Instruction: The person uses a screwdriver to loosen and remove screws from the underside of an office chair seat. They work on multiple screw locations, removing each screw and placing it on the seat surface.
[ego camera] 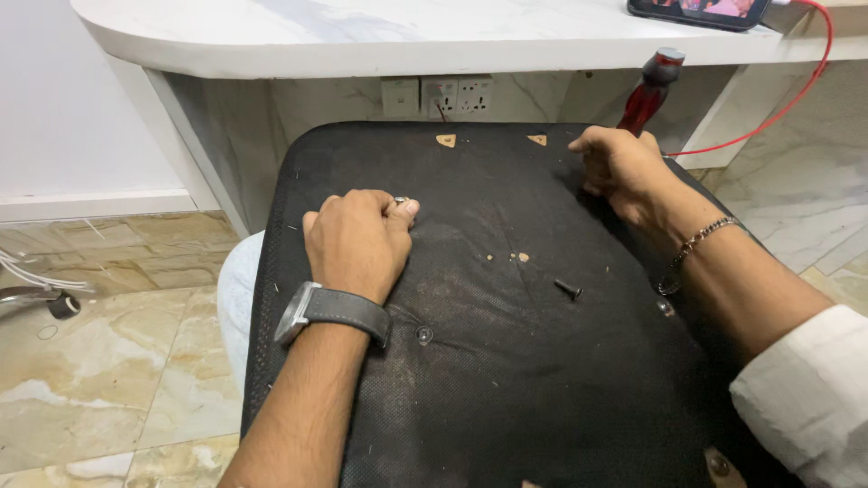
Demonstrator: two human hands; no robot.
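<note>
A black fabric-covered panel (506, 380), dusty and dotted with small holes, lies in front of me. My left hand (357, 239), with a grey watch at the wrist, rests on it in a fist and pinches a small metal part (400, 201) between thumb and fingers. My right hand (619, 163), with a chain bracelet on the wrist, is closed around the red-handled tool (649, 92) at the panel's far right edge. One loose black screw (568, 289) lies on the fabric between my arms.
A white marble counter (407, 36) runs above, with wall sockets (438, 95) beneath it. A phone (701, 11) with a red cable (796, 95) sits on the counter. Marble floor tiles lie left, where white cables (36, 280) show.
</note>
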